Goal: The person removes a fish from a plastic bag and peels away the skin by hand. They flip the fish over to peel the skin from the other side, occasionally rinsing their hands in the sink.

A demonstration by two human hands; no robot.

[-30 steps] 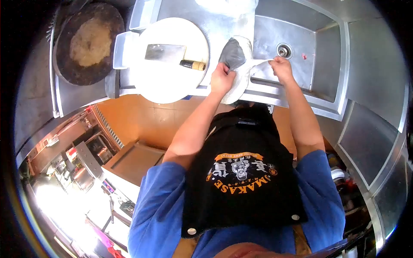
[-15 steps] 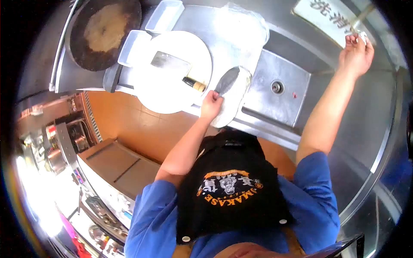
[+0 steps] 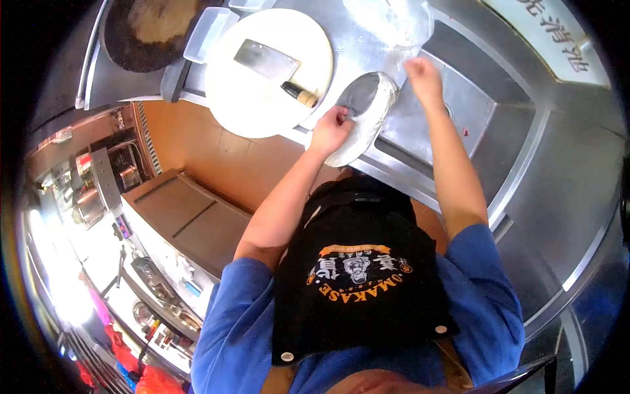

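At the sink's left edge lies a flat oval grey-and-white thing (image 3: 367,125), dark grey toward the far end and white along its right and near sides. I cannot make out its kind. My left hand (image 3: 331,130) is closed at its left edge with the fingertips pinched together. My right hand (image 3: 423,82) hangs above the sink (image 3: 417,134), to the right of the oval thing and apart from it. Motion smears its fingers, so I cannot see whether they hold anything.
A round white chopping board (image 3: 239,105) bears a cleaver (image 3: 266,60) with a black-and-tan handle. Beyond are a wok (image 3: 121,39), a clear plastic tub (image 3: 210,34) and a clear plastic bag (image 3: 394,23). A sign (image 3: 545,29) hangs at upper right.
My right hand has come away from the tap by the sign, moving left and down to the sink. My left hand stays at the oval thing. The view has shifted.
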